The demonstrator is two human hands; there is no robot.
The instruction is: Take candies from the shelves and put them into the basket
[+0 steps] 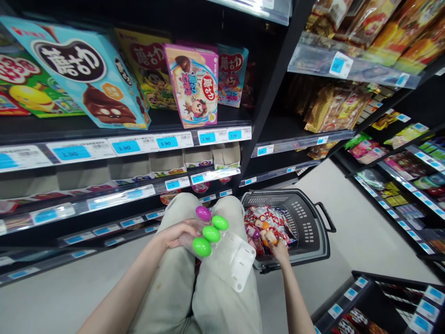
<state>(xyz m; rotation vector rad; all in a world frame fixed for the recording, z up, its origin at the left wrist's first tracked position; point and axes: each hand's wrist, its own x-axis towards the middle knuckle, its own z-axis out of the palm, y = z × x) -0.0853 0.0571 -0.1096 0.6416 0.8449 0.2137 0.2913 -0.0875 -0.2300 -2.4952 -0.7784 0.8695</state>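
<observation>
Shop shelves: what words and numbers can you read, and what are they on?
"蘑古力": big blue box, yellow box, purple box, small blue box.
"3.90": price tags below them.
"3.50", probably: lower tag.
Other tags and packages: too small or blurred.

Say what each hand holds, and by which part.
Left hand: clear egg pack, by its left side. Right hand: among items in the basket; hold unclear.
</observation>
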